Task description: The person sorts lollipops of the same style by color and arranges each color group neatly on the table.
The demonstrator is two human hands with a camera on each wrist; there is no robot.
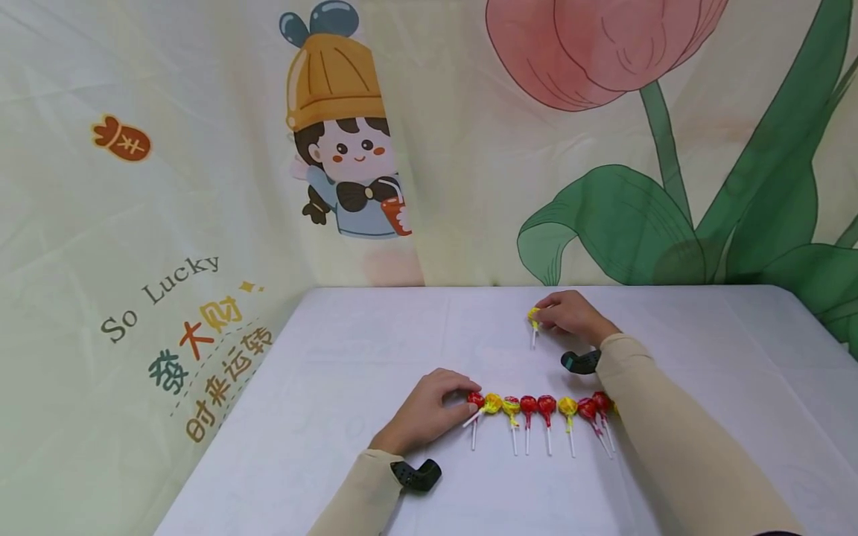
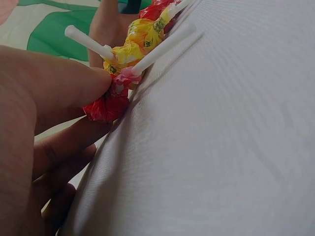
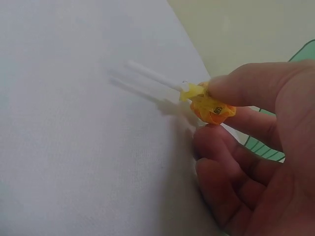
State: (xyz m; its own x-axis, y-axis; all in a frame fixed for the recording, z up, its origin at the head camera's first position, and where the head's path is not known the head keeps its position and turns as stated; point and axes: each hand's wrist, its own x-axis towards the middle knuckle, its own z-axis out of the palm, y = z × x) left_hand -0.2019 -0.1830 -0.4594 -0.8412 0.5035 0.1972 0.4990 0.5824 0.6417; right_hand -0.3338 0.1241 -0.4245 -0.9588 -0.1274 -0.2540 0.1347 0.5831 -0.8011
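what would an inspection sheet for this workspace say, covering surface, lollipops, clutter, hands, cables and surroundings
Surface: white-topped table.
Job's things: row of red and yellow lollipops, its right end partly hidden by the right sleeve; one yellow lollipop apart, beyond the row.
Clutter: nothing seen.
Left hand: pinches the red lollipop at the row's left end.
Right hand: pinches the lone yellow lollipop.
Wrists: a black device on each.
Cables: nothing seen.
Surroundings: printed backdrop behind the table, with a pink flower and a cartoon figure.
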